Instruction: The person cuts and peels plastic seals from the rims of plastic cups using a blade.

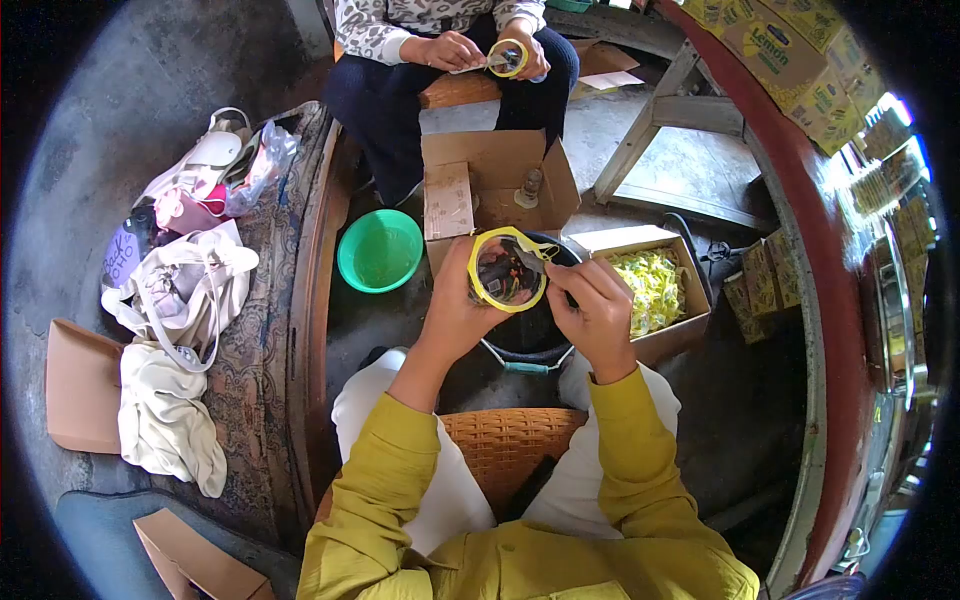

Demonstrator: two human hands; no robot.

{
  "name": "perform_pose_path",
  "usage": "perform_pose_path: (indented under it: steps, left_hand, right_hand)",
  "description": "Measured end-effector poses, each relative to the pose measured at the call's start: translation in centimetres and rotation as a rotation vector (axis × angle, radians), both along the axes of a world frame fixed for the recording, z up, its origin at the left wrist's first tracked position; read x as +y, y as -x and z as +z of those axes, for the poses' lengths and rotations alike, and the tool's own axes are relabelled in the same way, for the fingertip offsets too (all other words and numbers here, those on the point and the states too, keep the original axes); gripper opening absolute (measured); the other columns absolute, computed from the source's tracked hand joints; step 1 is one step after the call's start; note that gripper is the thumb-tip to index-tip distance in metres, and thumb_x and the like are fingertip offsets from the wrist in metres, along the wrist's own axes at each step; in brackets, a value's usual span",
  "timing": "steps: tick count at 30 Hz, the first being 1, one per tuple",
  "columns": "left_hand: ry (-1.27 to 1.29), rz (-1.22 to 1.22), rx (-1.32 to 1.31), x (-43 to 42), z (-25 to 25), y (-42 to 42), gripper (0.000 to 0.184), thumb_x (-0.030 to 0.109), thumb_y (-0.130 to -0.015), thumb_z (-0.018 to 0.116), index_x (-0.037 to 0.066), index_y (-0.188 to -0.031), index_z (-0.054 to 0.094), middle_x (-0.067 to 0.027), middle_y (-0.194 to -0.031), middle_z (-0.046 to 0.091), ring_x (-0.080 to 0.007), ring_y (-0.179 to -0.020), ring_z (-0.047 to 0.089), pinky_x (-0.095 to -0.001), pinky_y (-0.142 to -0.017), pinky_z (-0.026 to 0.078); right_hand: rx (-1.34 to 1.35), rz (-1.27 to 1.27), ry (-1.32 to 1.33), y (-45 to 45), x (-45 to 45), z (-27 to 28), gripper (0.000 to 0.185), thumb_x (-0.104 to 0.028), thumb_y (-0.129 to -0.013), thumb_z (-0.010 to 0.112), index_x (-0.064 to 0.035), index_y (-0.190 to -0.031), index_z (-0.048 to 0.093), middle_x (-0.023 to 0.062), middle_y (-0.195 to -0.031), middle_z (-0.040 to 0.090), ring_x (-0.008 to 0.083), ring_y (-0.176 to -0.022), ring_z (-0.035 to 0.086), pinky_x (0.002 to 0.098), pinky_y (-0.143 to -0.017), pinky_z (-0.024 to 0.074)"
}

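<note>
A clear round container with a yellow rim [508, 270] is held upright over a dark bucket [530, 352]. My left hand [455, 310] wraps round its left side. At the right of the rim, my right hand [592, 308] pinches a small greyish piece, which lies against the rim; what it is, I cannot make out. Dark contents show inside the container. Just to the right stands a cardboard box [672, 340] holding many yellow-green strips [648, 290].
Opposite sits a person [450, 50] holding a similar yellow-rimmed container [507, 58]. An open carton [500, 165] with a glass jar [528, 188] and a green basin [380, 250] stand ahead. Bags [190, 285] lie on the left bench; a wooden frame [650, 130] stands at right.
</note>
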State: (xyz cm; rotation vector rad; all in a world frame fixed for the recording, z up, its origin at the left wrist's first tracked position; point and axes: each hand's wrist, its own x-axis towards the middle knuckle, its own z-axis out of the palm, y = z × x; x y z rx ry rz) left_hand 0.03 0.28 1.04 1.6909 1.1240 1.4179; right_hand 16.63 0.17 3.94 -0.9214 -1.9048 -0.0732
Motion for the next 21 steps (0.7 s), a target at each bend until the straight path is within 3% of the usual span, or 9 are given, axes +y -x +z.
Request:
perform_pose_path:
  steps: [11, 17, 21]
  left_hand:
    - [-0.046, 0.026, 0.086, -0.1, -0.1, -0.2, 0.056, 0.007, -0.059, 0.078, 0.002, -0.106, 0.047, -0.0103, -0.098, 0.051, -0.0229, -0.092, 0.054, -0.0314, -0.081, 0.044]
    - [-0.039, 0.027, 0.051, -0.2, 0.3, -0.3, 0.059, 0.006, -0.060, 0.078, 0.002, -0.110, 0.047, -0.0086, -0.099, 0.053, -0.0206, -0.093, 0.055, -0.0306, -0.082, 0.045]
    - [-0.034, 0.037, 0.017, -0.1, -0.4, -0.2, 0.061, 0.007, -0.061, 0.078, 0.002, -0.113, 0.047, -0.0082, -0.102, 0.054, -0.0189, -0.095, 0.055, -0.0302, -0.083, 0.045]
  right_hand:
    - [0.044, -0.076, 0.041, 0.3, 0.3, -0.8, 0.018, 0.005, -0.062, 0.065, -0.0018, -0.078, 0.063, 0.0080, -0.066, 0.054, 0.0227, -0.059, 0.054, 0.0305, -0.052, 0.0443]
    - [0.402, -0.002, 0.326, 0.6, 0.1, -0.6, 0.013, 0.006, -0.065, 0.065, 0.0008, -0.077, 0.063, 0.0076, -0.064, 0.057, 0.0143, -0.056, 0.058, 0.0239, -0.053, 0.0453]
    - [0.508, 0.066, 0.359, 0.4, 0.2, -1.1, 0.012, 0.006, -0.065, 0.065, 0.0012, -0.075, 0.064, 0.0066, -0.064, 0.059, 0.0105, -0.055, 0.057, 0.0220, -0.052, 0.0452]
